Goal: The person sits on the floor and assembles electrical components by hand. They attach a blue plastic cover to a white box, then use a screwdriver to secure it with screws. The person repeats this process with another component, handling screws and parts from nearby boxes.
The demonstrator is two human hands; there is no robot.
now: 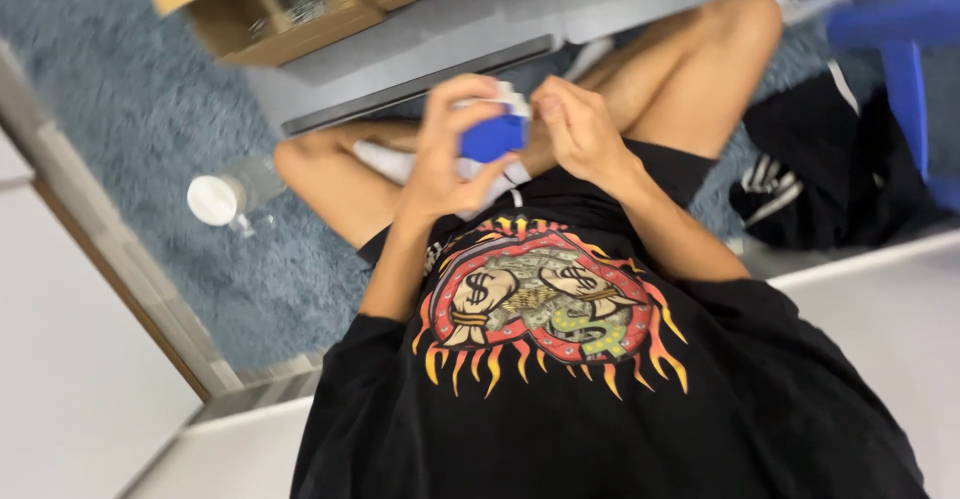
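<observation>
Left hand [445, 154]: curled around a blue block [492, 137], gripping it.
Right hand [578, 129]: fingers bent, pinching the white piece [512, 94] on top.
Advice: steady the block; work the piece gently.
Nearby: clear jar [228, 197] on carpet [130, 109], left.

Blue-and-white object [495, 134] between both hands' [450, 154] grip

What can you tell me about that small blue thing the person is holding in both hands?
The small blue object looks like a smooth, boxy piece of plastic, bright blue with a white or pale part along its top edge. It is held up in front of the chest, over the crossed legs. The left hand wraps around its left side and underneath, while the right hand touches its right edge. Blur hides finer detail, so its exact kind is unclear.
</observation>
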